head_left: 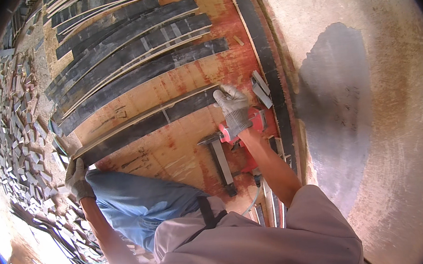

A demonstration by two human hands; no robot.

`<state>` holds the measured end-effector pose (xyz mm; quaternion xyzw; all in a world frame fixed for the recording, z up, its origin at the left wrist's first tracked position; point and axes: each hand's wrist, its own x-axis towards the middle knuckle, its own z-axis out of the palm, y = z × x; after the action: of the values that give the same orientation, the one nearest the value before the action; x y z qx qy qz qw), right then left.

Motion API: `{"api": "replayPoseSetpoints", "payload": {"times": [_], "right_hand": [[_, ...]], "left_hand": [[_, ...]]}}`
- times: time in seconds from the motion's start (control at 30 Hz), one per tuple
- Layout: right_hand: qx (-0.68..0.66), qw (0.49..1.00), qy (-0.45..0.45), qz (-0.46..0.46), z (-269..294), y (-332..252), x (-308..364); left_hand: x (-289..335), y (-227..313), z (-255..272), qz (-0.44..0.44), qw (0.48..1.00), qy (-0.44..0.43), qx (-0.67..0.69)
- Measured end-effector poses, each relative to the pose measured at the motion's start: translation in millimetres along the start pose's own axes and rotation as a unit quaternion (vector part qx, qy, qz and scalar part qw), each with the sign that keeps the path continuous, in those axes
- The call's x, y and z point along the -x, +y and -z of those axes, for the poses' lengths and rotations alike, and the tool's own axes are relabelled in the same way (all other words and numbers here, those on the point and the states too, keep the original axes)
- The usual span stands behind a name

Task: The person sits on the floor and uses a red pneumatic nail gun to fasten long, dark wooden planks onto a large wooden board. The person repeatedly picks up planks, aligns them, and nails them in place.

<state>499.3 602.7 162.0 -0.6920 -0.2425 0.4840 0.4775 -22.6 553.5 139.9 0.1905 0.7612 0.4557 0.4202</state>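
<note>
Our left grip and right grip hold the dark strip by its ends; slackening the right could knock it against the red tool beside that grip.

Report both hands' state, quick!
Left gloved hand: closed, holding the left end of the black-faced wood strip.
Right gloved hand: closed, holding its right end.

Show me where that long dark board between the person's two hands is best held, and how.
Probably at its two short ends: the left hand coming in from the left, the right hand from the right, as they are placed here. The long dark board is long and narrow, so a single hold could let it swing or tip.
</note>
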Motion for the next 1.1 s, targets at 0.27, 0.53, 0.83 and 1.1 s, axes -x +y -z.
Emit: {"api": "replayPoseSetpoints", "payload": {"times": [0.27, 0.53, 0.83, 1.1], "right_hand": [[-0.019, 0.999, -0.003, 0.027, 1.0, 6.3, 0.8], [-0.008, 0.999, 0.021, 0.037, -3.7, 6.1, 2.5], [0.028, 0.999, 0.033, 0.015, -3.4, 1.6, -2.2], [0.031, 0.999, 0.015, 0.004, -1.3, -6.6, -7.0]], "left_hand": [[1.4, 7.7, -2.4, -0.013, 1.000, -0.010, -0.017], [1.8, 16.7, -5.4, 0.000, 1.000, -0.002, -0.017], [2.3, 22.7, -8.3, 0.016, 0.999, 0.009, -0.040], [-0.9, 25.7, -5.5, 0.025, 0.997, -0.006, -0.072]]}}
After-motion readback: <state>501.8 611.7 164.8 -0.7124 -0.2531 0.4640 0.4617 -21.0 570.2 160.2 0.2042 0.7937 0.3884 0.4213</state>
